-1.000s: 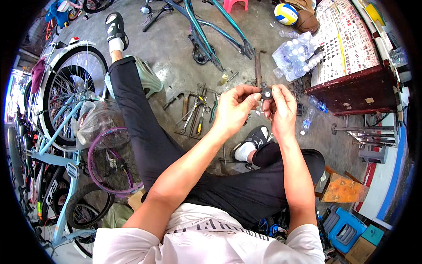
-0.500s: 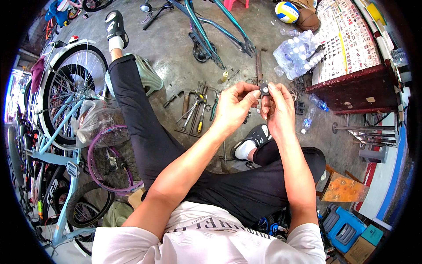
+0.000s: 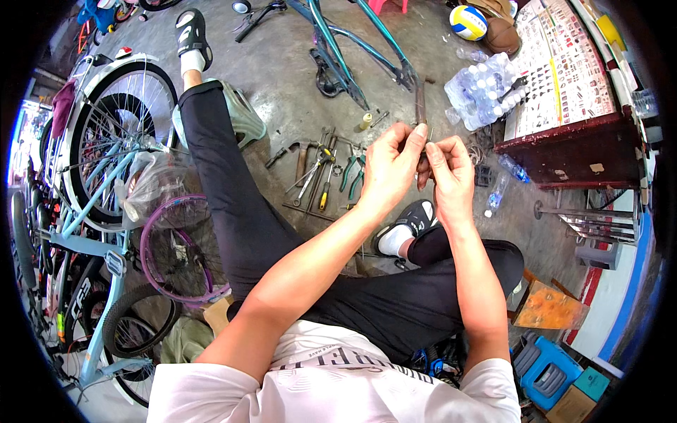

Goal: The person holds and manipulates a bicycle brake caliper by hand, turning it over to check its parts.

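Both hands meet in front of me, closed round a small dark metal part [image 3: 425, 158] that their fingers mostly hide. My left hand [image 3: 391, 169] has its thumb raised at the top of the part. My right hand [image 3: 450, 185] pinches from the other side, thumb over it. Behind them lie a brown metal bar [image 3: 420, 102], a small pale bottle [image 3: 366, 121] and several tools on the floor, among them a yellow-handled screwdriver [image 3: 324, 196] and green-handled pliers [image 3: 351, 176].
A teal bike frame [image 3: 331, 42] lies ahead. Bicycles and wheels [image 3: 120, 120] crowd the left, with a purple rim [image 3: 151, 247]. At the right are packed bottles [image 3: 476, 95], a dark red cabinet [image 3: 564, 162], a blue plastic case [image 3: 546, 370] and an orange wooden board [image 3: 550, 307].
My left hand and its thumb have moved up over the part, hiding the pale disc on it that showed earlier. The view has shifted slightly.
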